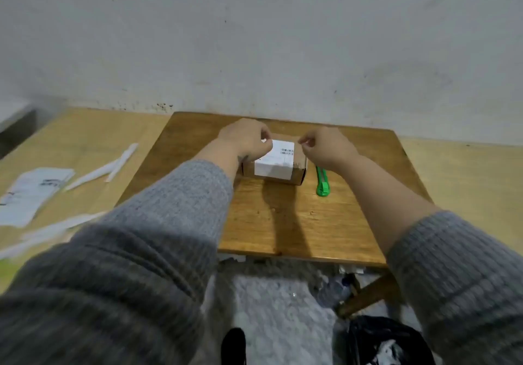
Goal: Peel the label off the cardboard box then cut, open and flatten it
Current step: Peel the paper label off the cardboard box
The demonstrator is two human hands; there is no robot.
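Left hand (pixel 245 138) curled at the far left corner of the label (pixel 274 160), thumb and fingertips apparently pinching its lifted white edge, though blur hides the exact contact. Right hand (pixel 325 145) at three o'clock from the label, fingers curled with thumb and forefinger closed together above the box's far right corner; impossible to tell whether anything sits between them. Both resting over the cardboard box (pixel 274 166), small and brown, standing closed near the middle of the wooden table (pixel 283 217), toward its twelve o'clock edge by the wall. Label still spread across the top and down the near face, barcode toward one o'clock. Judged from this: first step in hand, the peel only begun at one corner, cutting and flattening not yet started. Next move calls for a slow, low pull toward six o'clock, with the box held down so as not to tear the paper. Green utility knife (pixel 322 183) lying just beside the box at four o'clock, untouched, ready for cutting. Loose papers (pixel 34 192) and white strips (pixel 107 167) scattered at nine o'clock.
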